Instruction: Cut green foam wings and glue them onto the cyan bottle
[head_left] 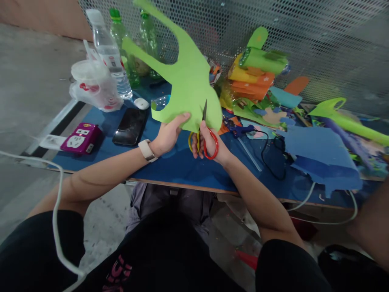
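A large, irregularly cut sheet of bright green craft paper (191, 77) is held up over the blue table. My left hand (170, 132) pinches its lower edge, thumb on the near face and the fingers hidden behind. In my right hand (217, 142) are scissors (212, 149) with one red and one yellow handle loop. One blade shows in front of the lower right part of the sheet, pointing up and away; the other blade is out of sight, seemingly behind the paper.
Left on the table (170, 166) are a black phone (130, 126), a purple power socket (81, 138), a bagged cup (94, 85) and bottles (111, 56). To the right lie a glue gun (240, 129), blue sheets (322, 150) and coloured paper rolls (263, 61). A perforated metal panel (319, 44) stands behind.
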